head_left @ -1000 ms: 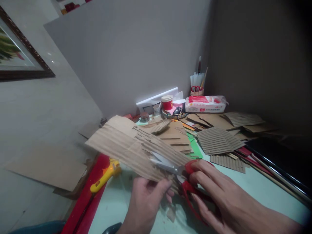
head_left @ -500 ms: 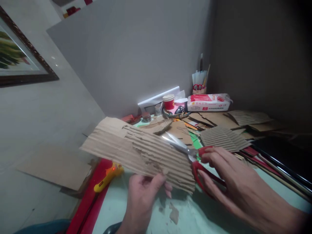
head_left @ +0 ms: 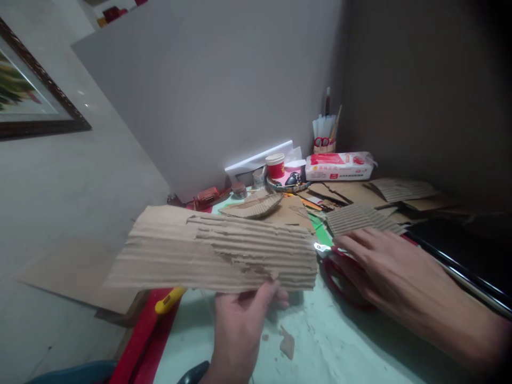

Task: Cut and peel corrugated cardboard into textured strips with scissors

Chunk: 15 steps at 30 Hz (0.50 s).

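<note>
A grey panel (head_left: pixel 224 80) stands behind the pale green bench (head_left: pixel 320 336), its right side lost in shadow. A framed picture (head_left: pixel 30 90) is cut off by the left edge of the view. The ridged cardboard piece (head_left: pixel 160 261), torn along its upper layer, is held above the front of the bench and hides part of what lies behind it. A flat cardboard sheet (head_left: pixel 76 274) lies lower left, and a glossy black object (head_left: pixel 460 253) on the right is too dark to make out.

The right hand (head_left: pixel 380 266) is curled about the red handles of the scissors (head_left: pixel 334 280), just beside the cardboard's right end; only a short bit of metal shows, most of the blades being out of sight. The left hand (head_left: pixel 242 314) pinches the cardboard's lower edge between thumb and fingers.

Towards the back lies a white and red plastic-wrapped pack (head_left: pixel 340 168), its printed characters too small to read. Left of it, a shallow round tray (head_left: pixel 286 188) holds a red and white cup (head_left: pixel 275 166), with a gold mark, and a small black object (head_left: pixel 294 179). Behind the pack, an upright holder (head_left: pixel 324 149) contains pale strips, red handle loops and thin sticks. A yellow tool (head_left: pixel 168 301) is partly covered by the cardboard. Near the tray sits a small round jar (head_left: pixel 239 190), contents unclear. Torn scraps (head_left: pixel 287 344) lie on the bench near the left hand.
</note>
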Tool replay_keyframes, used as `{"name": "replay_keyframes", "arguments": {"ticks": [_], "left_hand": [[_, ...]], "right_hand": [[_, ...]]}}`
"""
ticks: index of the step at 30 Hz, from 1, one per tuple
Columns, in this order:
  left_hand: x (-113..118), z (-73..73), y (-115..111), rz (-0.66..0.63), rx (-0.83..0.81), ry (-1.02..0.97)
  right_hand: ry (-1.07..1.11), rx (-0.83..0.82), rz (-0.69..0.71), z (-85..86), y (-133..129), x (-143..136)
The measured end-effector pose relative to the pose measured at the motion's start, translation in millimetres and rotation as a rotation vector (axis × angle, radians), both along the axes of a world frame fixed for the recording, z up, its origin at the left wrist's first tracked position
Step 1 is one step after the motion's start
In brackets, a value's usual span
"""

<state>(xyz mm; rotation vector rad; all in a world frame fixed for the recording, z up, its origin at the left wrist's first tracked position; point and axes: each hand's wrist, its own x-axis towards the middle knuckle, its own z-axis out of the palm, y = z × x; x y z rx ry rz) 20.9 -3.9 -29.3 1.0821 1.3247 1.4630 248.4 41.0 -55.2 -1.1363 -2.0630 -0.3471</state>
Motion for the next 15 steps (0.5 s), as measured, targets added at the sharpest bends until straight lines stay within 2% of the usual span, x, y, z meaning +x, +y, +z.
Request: {"name": "replay_keyframes", "arguments": {"ticks": [2, 4, 7, 11, 15], "left_hand": [[1.4, -1.4, -1.0, 0.013, 0.010, 0.023], [1.2, -4.2, -2.0, 0.012, 0.034, 0.060], [-1.1, -11.3, -2.5, 0.004, 0.099, 0.140], [-4.2, -20.1, 0.2, 0.037, 0.154, 0.260], [-5.0, -18.7, 3.4, 0.058, 0.161, 0.323]], "right_hand": [[0.056, -0.002, 0.056, 14.0, -9.1, -10.0], [0.157, -0.031, 0.202, 26.7, -19.4, -26.2], [0.203, 0.001, 0.332, 36.3, -29.6, -55.0], [0.226, 0.052, 0.356, 33.2, -29.7, -82.0], [0.337, 0.126, 0.360, 25.3, -24.7, -91.6]]}}
